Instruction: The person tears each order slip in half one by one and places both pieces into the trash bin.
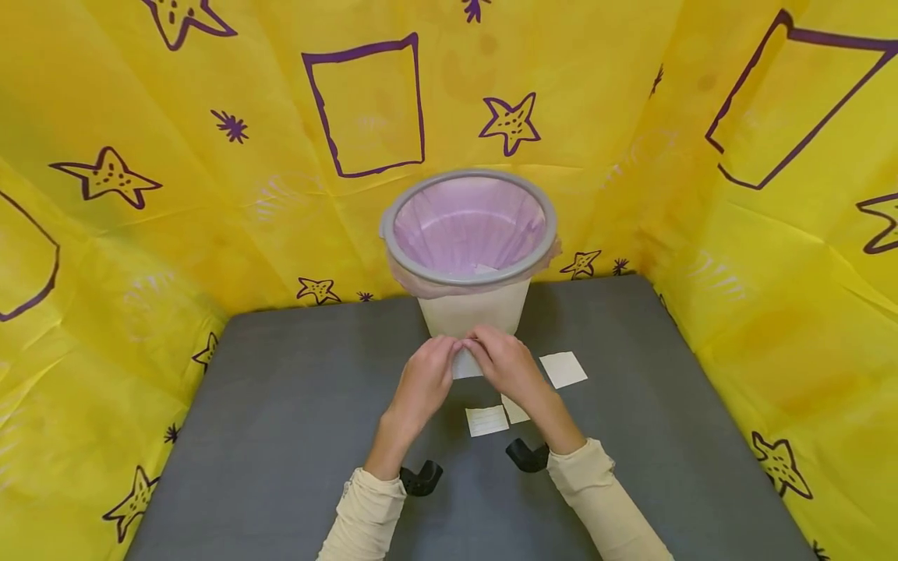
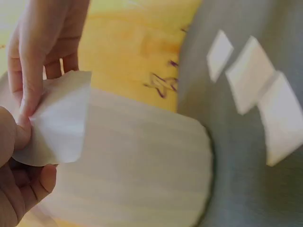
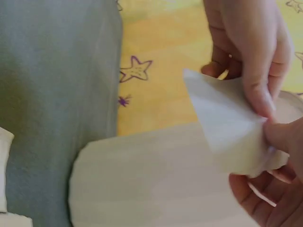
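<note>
Both hands meet in front of the bin, holding one piece of white paper between them. My left hand pinches its upper edge, thumb and fingers close against those of my right hand, which pinches the same edge. In the left wrist view the paper bends slightly and hangs in front of the bin's pale side. The right wrist view shows the sheet spreading out from the two pinched fingertips, one corner pointing away. The thumbs sit right beside each other.
A bin with a grey rim and pink liner stands at the table's back, a white scrap inside. Pieces of paper lie on the grey table, another farther right. Yellow patterned cloth surrounds the table.
</note>
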A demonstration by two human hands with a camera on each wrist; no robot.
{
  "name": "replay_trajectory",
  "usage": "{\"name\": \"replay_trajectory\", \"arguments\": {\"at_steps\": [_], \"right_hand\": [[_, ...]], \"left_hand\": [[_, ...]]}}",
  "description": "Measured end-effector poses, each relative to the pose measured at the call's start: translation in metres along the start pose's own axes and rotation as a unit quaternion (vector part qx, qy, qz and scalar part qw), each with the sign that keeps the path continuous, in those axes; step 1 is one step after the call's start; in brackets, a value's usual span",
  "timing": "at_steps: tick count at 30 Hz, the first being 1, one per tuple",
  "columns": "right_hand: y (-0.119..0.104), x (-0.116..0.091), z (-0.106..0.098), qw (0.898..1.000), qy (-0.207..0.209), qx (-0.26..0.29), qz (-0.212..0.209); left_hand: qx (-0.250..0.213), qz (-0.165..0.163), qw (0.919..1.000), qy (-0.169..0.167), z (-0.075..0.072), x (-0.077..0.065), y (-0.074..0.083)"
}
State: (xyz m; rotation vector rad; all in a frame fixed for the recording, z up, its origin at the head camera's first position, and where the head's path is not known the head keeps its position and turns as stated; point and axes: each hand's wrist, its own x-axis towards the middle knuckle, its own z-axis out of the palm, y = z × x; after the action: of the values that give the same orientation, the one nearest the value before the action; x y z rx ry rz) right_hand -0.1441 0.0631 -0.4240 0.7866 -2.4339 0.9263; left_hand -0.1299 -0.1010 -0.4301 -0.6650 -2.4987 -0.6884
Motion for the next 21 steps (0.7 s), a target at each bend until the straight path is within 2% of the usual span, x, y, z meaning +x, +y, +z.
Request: {"name": "replay_trajectory", "arguments": {"at_steps": [4, 9, 12, 15, 17, 18, 20, 21], "right_hand": [[-0.005, 0.012, -0.020, 0.997, 0.043, 0.051, -0.044], [-0.017, 0.031, -0.052, 0.981, 0.110, 0.146, -0.062], [-0.021, 0.042, -0.062, 0.976, 0.139, 0.155, -0.063], [-0.021, 0.048, -0.065, 0.976, 0.147, 0.146, -0.065], [-0.020, 0.050, -0.065, 0.976, 0.140, 0.161, -0.052], [-0.020, 0.050, -0.065, 0.973, 0.131, 0.185, -0.036], [-0.020, 0.049, -0.065, 0.963, 0.114, 0.245, 0.020], [-0.020, 0.049, -0.065, 0.953, 0.110, 0.277, 0.053]], "left_hand": [[0.003, 0.036, 0.9993, 0.012, -0.020, 0.021, 0.012], [-0.007, 0.083, 0.9947, 0.060, -0.050, 0.050, 0.033], [-0.003, 0.097, 0.9920, 0.080, -0.060, 0.063, 0.041], [0.000, 0.095, 0.9916, 0.088, -0.063, 0.070, 0.043], [0.003, 0.094, 0.9900, 0.105, -0.061, 0.072, 0.044], [0.010, 0.094, 0.9884, 0.119, -0.058, 0.072, 0.044], [0.023, 0.098, 0.9819, 0.161, -0.052, 0.071, 0.044], [0.027, 0.099, 0.9771, 0.186, -0.047, 0.070, 0.044]]}}
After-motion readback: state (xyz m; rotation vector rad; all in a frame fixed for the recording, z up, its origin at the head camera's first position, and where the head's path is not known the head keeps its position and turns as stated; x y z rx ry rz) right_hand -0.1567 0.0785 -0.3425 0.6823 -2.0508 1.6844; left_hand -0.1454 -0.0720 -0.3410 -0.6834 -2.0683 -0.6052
